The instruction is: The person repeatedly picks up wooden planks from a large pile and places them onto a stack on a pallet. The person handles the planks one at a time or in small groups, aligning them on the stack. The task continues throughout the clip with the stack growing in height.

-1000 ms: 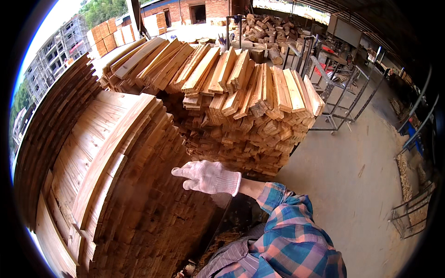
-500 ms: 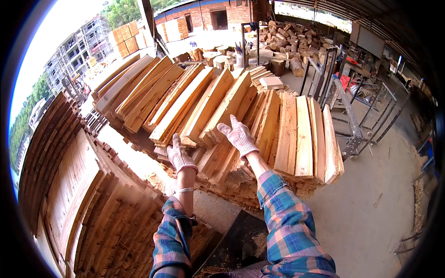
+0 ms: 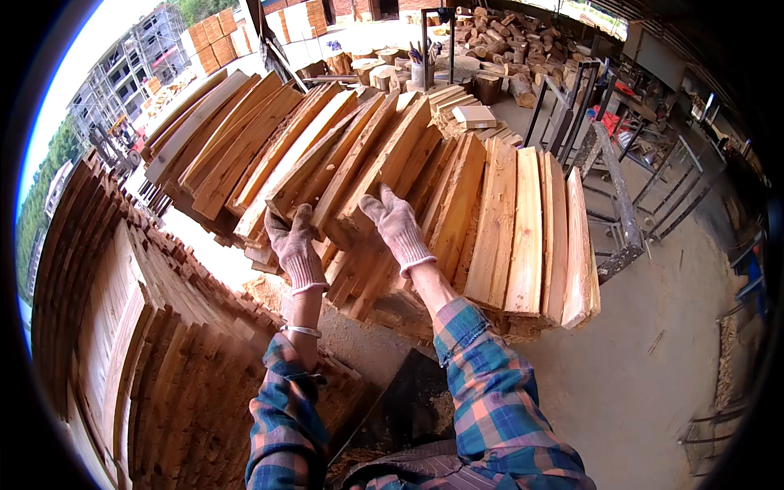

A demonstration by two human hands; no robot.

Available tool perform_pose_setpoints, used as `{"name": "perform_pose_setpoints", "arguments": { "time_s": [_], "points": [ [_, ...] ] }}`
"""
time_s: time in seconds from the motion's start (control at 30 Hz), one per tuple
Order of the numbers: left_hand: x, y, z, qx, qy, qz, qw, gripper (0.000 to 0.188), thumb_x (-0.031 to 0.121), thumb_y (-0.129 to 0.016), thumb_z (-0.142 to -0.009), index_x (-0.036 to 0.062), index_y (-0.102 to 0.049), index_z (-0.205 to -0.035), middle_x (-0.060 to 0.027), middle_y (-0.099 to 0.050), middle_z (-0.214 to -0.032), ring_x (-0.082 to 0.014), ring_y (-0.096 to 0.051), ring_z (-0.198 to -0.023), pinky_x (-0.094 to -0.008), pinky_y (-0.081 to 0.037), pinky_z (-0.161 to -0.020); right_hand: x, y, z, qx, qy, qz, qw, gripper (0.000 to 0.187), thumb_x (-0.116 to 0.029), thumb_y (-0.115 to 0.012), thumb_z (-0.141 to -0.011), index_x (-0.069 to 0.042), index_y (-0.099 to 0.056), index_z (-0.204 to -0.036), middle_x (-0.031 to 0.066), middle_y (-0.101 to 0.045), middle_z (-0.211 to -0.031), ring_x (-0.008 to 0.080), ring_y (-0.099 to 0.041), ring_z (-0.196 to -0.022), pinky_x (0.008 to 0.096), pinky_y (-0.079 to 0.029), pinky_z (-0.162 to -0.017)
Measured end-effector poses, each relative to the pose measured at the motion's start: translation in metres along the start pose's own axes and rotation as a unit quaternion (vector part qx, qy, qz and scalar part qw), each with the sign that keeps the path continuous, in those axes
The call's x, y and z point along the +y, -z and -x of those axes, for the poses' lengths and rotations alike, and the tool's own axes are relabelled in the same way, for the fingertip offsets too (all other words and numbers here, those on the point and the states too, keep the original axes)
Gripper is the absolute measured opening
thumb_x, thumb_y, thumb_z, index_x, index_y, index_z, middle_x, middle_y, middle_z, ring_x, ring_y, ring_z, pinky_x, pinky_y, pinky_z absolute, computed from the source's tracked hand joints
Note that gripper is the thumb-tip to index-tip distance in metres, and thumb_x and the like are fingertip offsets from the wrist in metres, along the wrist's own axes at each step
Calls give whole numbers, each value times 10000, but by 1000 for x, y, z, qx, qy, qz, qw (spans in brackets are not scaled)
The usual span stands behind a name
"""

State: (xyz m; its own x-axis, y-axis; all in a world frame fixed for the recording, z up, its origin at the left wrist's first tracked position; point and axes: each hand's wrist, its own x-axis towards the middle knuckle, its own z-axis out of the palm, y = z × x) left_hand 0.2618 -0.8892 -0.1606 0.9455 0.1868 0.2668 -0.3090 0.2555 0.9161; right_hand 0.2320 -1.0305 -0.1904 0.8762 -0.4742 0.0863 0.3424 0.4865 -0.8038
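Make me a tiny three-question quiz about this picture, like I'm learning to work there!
1. True or false: the left hand and the right hand are both gloved and at the near ends of wooden boards.
2. Multiple choice: which side wears the pale wristband? A) right B) left
3. Fill in the blank: at the back, beyond the boards, many cut ____ are piled.

Key: 1. true; 2. B; 3. logs.

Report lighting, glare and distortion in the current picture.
Head view: sky washes out to white at upper left; roof at upper right sinks into shadow; pale planks brightly lit; stacked boards at far left appear bowed near the rim.
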Motion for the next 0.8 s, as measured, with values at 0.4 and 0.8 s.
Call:
{"name": "perform_pose_setpoints", "arguments": {
  "time_s": [0.4, 0.8],
  "points": [
    [48, -27, 25, -239, 117, 113, 957, 576, 486, -528, -935, -3, -465, -1233, -162, -603, -1073, -271, -665, -931, -375, -610, -715, -73, 34, 2, -6, 53, 34, 998, 551, -263, -586, -945, -2, -406, -1396, 129, -563, -1304, 141, -532, -1176, 292, -432, -975],
    [-9, -27, 11, -207, 402, 110, 885, 395, 299, -434, -960, 5, -516, -1211, -216, -611, -1108, -374, -651, -890, -562, -575, -736, -56, 46, 41, -60, 259, 740, 618, 850, 173, -497, -691, -9, -209, -1469, 237, -364, -1436, 324, -485, -1235, 310, -429, -1027]
  ]
}}
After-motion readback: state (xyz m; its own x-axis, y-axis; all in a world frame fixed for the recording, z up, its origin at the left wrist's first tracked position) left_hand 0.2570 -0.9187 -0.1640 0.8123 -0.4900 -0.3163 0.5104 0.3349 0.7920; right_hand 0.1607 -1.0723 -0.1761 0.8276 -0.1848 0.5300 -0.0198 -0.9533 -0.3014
